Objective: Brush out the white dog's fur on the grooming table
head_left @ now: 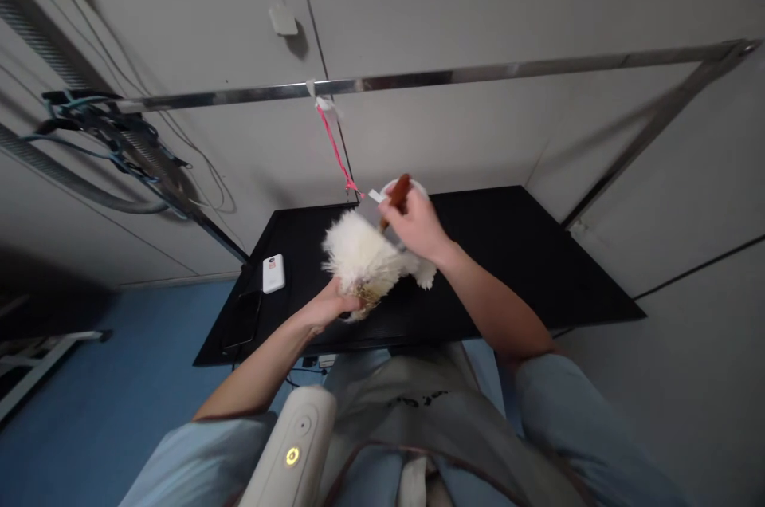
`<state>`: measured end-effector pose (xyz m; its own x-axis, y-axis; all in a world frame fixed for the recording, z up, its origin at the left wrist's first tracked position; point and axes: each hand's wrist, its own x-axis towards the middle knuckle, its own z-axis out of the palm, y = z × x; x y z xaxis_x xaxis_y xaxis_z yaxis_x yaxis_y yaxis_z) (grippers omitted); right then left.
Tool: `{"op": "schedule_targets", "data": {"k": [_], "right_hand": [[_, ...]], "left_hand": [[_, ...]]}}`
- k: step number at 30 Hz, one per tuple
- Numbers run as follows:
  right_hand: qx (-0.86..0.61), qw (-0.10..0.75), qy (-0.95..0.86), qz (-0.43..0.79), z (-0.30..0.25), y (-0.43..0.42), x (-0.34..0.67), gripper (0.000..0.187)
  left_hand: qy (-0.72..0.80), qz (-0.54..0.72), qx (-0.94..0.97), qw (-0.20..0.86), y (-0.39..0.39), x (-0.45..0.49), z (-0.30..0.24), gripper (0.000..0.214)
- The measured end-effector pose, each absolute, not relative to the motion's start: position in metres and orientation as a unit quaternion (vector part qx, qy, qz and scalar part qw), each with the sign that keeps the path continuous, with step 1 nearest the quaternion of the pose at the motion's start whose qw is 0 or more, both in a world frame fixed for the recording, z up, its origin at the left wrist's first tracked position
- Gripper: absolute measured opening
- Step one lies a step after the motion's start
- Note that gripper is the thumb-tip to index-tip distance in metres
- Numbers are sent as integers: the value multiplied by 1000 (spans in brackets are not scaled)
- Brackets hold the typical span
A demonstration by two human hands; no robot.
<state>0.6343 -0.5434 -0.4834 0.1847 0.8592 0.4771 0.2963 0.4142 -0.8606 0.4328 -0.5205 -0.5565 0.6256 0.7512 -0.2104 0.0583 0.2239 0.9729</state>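
A small fluffy white dog [364, 260] stands on a black table [514, 268], tied by a pink leash [335, 148] to a metal bar overhead. My left hand [328, 306] is closed on the dog's near end, where the fur looks yellowish. My right hand [415, 224] is wrapped round a brush with a reddish-brown handle [399, 192], held over the dog's back. The brush head is hidden behind my hand and the fur.
A white phone-sized device [273, 273] and a dark phone [244, 320] lie on the table's left part. A metal frame [478, 76] spans above the table. Cables and a hose [107, 148] hang at left. A white device with a lit ring [292, 451] sits at my chest.
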Motion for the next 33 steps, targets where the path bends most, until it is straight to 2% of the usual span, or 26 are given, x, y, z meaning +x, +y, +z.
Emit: {"op": "schedule_targets", "data": {"k": [2, 5, 7, 10, 15, 20, 24, 28, 31, 33], "right_hand": [[-484, 616, -582, 217, -487, -545, 633, 20], [-457, 531, -643, 311, -492, -547, 627, 20], [-475, 519, -634, 321, -495, -549, 623, 22], [-509, 576, -589, 248, -496, -554, 619, 24], [-498, 496, -638, 315, -502, -554, 622, 21], [-526, 612, -547, 223, -507, -559, 635, 23], [-470, 600, -564, 318, -518, -565, 636, 25], [-471, 709, -478, 216, -528, -568, 639, 27], [-421, 676, -533, 287, -535, -571, 637, 31], [-416, 689, -514, 297, -540, -573, 635, 35]], "left_hand": [[359, 233, 577, 695, -524, 434, -557, 57], [375, 226, 576, 690, -528, 434, -559, 50], [363, 249, 564, 698, -531, 435, -561, 62], [325, 267, 555, 717, -534, 436, -564, 81], [364, 211, 571, 704, -538, 433, -567, 58], [367, 184, 557, 722, -537, 430, -561, 65], [383, 132, 537, 740, -533, 423, -560, 52], [390, 128, 509, 757, -529, 416, -561, 49], [387, 108, 500, 767, -527, 414, -561, 48], [379, 105, 500, 772, -525, 413, -562, 50]]}}
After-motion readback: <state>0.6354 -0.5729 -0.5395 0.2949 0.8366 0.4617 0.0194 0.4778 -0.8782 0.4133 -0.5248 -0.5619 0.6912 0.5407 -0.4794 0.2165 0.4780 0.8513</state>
